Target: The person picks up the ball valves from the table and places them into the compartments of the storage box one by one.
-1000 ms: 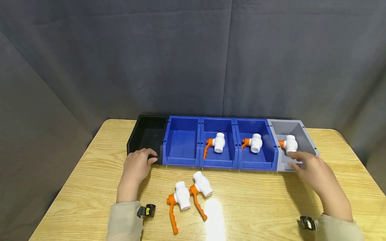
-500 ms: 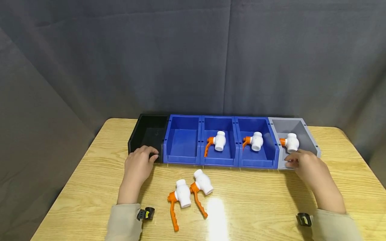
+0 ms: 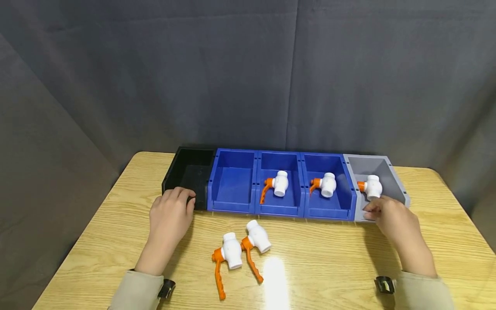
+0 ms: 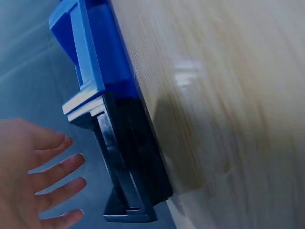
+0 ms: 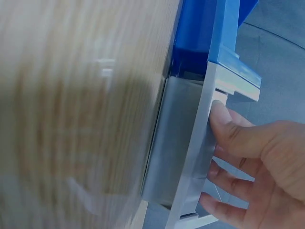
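Note:
My left hand [image 3: 172,214] hovers over the front edge of the black bin [image 3: 195,172]. In the left wrist view its loose fingers [image 4: 62,171] stand apart from that bin and hold nothing. My right hand [image 3: 395,217] is at the front lip of the grey bin [image 3: 398,185], thumb and fingers loosely bent. The right wrist view has the thumb overlapping the lip; contact is unclear. Just beyond lies a white ball valve [image 3: 373,187] with an orange handle. Two more ball valves, one left [image 3: 232,251] and one right [image 3: 258,237], lie on the table.
Between the black and grey bins stand three blue bins. The left one [image 3: 232,185] holds nothing; the middle ball valve [image 3: 280,184] and right ball valve [image 3: 328,185] lie in the others. A dark curtain [image 3: 248,77] hangs behind the wooden table [image 3: 317,258].
My right hand has drawn back from the ball valve in the grey bin to the front lip. The left hand has shifted slightly left, its forearm swinging outward. The valves stay in place.

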Motion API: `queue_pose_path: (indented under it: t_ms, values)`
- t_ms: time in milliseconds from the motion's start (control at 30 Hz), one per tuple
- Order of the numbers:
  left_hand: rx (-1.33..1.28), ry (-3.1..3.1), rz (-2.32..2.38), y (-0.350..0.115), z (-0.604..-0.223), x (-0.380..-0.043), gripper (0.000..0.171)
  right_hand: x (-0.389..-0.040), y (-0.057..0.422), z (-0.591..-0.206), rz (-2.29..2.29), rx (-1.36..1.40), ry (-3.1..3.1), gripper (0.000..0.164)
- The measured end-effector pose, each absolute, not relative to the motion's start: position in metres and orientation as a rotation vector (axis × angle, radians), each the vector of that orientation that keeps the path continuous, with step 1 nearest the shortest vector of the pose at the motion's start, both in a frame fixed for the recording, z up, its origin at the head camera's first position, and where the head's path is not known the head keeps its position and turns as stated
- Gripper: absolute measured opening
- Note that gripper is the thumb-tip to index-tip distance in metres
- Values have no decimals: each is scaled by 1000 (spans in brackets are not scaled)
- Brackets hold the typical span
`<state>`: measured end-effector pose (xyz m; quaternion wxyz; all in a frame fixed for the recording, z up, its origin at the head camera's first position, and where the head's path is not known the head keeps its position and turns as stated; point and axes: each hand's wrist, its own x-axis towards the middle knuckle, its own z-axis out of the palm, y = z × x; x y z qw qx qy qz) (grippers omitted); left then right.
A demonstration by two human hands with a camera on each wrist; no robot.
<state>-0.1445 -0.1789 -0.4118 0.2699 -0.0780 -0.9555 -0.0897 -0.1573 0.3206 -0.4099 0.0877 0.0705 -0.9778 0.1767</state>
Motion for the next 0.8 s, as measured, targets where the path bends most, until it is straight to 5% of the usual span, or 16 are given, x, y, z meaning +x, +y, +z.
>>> queue_pose_path:
  t_ms: [800]
  values:
    - [-479,-2681,-310,-152,-410,-105,11,-156,317,-411,496,234,-2866,11]
